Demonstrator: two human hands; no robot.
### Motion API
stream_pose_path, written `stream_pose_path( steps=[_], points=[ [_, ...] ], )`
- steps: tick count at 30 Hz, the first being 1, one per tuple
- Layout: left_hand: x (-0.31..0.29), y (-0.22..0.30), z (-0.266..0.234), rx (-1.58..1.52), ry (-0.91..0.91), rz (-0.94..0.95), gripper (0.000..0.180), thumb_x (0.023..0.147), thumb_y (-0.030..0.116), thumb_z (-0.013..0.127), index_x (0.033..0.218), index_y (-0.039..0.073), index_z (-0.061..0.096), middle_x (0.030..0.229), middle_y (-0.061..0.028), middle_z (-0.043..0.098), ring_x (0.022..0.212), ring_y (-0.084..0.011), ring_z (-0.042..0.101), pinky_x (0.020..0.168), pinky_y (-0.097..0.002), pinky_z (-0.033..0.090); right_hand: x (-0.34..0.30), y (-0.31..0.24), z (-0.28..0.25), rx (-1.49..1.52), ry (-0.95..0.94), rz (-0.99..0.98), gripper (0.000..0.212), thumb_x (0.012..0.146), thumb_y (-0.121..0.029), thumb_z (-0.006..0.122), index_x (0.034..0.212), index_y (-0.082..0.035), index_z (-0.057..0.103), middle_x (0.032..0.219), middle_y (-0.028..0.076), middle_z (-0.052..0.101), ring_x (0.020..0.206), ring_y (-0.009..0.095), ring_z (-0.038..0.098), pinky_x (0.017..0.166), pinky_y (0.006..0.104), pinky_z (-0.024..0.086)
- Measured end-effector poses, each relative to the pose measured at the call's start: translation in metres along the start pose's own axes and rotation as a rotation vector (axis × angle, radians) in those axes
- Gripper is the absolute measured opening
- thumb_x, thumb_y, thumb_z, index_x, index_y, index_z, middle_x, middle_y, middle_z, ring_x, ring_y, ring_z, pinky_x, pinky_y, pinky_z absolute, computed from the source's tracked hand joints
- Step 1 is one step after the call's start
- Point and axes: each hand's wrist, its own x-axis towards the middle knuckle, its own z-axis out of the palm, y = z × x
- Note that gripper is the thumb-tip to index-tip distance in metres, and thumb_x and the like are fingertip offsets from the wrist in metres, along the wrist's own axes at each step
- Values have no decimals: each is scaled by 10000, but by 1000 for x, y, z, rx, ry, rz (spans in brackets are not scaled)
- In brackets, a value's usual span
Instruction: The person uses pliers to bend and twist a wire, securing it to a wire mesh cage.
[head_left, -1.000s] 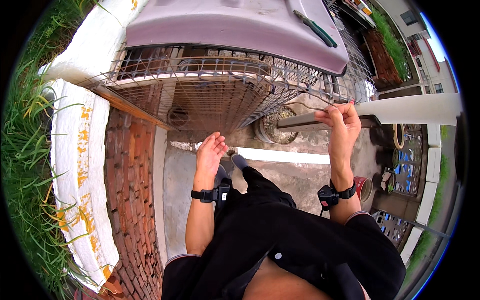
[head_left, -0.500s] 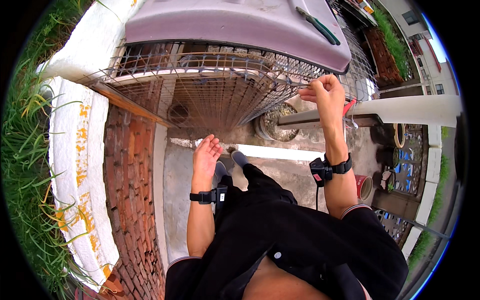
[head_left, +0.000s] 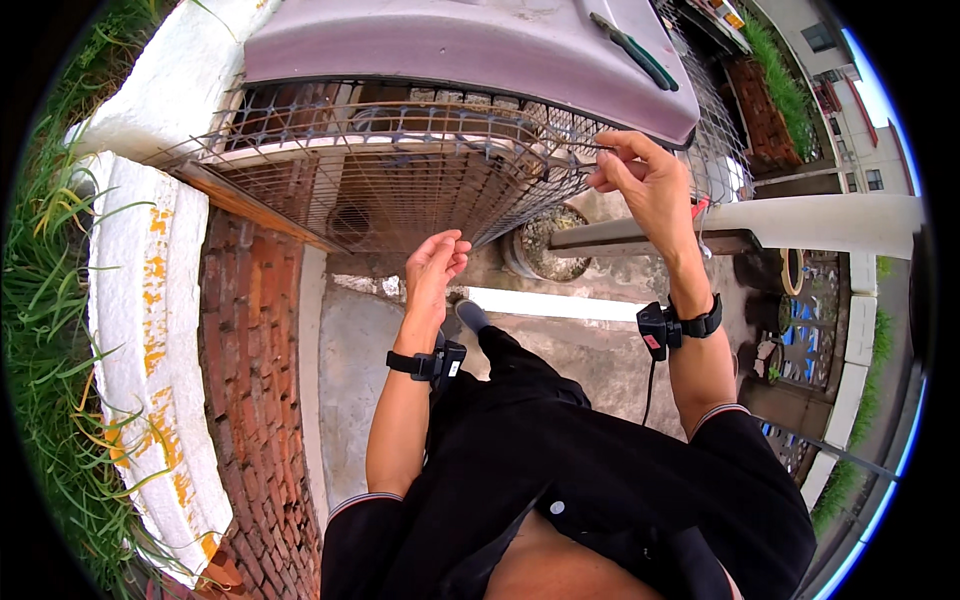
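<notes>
Grey concrete paving (head_left: 600,370) lies below two black wrist straps (head_left: 412,363), their small labels (head_left: 653,342) unreadable. Half-curled, the left hand (head_left: 434,272) looks empty near the brown wire-mesh panel (head_left: 400,185); the right hand (head_left: 648,185) pinches a thin brown wire (head_left: 585,146) at the panel's right corner, its long axis running sideways, its end toward the right.

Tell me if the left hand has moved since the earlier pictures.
Yes. Against the white strip on the ground, the left hand has shifted up the picture and somewhat to the right.
</notes>
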Motion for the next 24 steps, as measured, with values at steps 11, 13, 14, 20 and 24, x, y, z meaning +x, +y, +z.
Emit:
stream_pose_path(
  steps=[11,13,14,20,24],
  points=[
    [43,-18,81,-17,-84,108,371,1000,212,635,1269,-43,614,1071,-137,705,911,-154,674,842,-291,566,-11,24,5,15,-70,-121,201,907,-16,700,1097,48,682,869,100,729,810,157,740,715,254,593],
    [44,-24,84,-15,-63,115,380,1000,217,635,1268,-52,609,1081,-144,701,929,-166,676,852,-296,566,-9,23,7,33,-80,-97,206,902,-11,705,1097,52,679,880,97,725,826,158,739,723,254,592],
    [43,-25,89,-15,-58,119,385,1001,220,635,1268,-56,606,1086,-148,699,939,-172,677,859,-298,566,-7,22,8,42,-83,-85,209,899,-8,707,1096,54,678,886,96,723,834,159,738,728,254,592],
    [41,-24,97,-100,-91,80,480,1016,319,604,1256,-96,574,1123,-197,680,978,-218,682,888,-330,566,4,26,6,9,-62,-164,182,897,13,696,1076,44,680,915,96,698,809,172,742,700,258,589],
    [45,-20,95,-114,-121,53,549,1020,380,583,1231,-125,558,1123,-227,673,982,-248,684,888,-362,573,-4,23,-1,-136,76,-273,148,903,31,672,1051,35,684,913,92,691,790,179,745,697,259,590]
  ],
)
